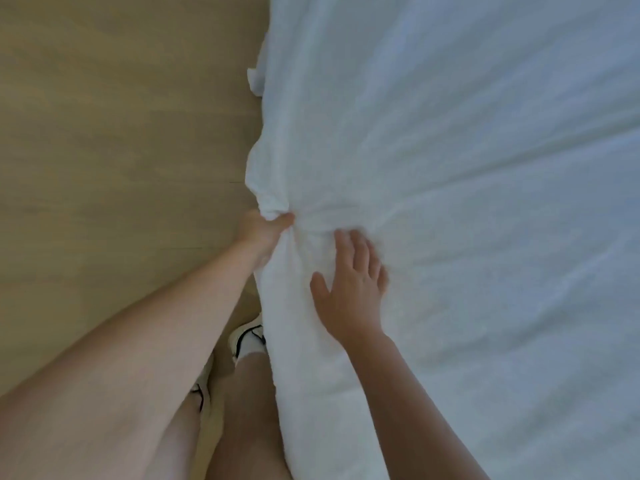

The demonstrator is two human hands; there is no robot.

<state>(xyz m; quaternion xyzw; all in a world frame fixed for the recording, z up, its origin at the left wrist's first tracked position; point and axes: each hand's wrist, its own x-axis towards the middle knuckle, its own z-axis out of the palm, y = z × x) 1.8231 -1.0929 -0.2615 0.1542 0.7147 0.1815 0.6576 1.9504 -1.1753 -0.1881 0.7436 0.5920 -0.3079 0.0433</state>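
**A:** Closest to the lens?

**B:** Left forearm (138, 358), bare, slanting up from the bottom left corner. Right forearm (415, 393) beside it, coming up from the bottom edge. Between them, lower down, bare legs (249, 410) and two white shoes (249, 337) with dark trim, planted on the floor (121, 133).

**A:** Left hand?

**B:** Left hand (266, 230) clamped on the sheet (450, 168), fingers curled tight round a bunched handful at its left border. Creases fanning out rightward from that grip.

**A:** And the right hand?

**B:** Right hand (349, 289) flat, palm down, fingers straight and slightly spread, lying on the sheet just right of the bunch. Holding nothing. Pressing or merely touching, impossible to tell. A little blurred.

**A:** Hands touching?

**B:** No. Near each other, with a ridge of cloth between.

**A:** Whereabouts of the sheet?

**B:** White, spread wide across the whole right side, up to the top edge. Left border rumpled, hanging down against the right leg and alongside the floor. Small fold (254, 81) poking out leftward higher up that border.

**A:** Floor?

**B:** Tan, wood-grained, filling the left side.
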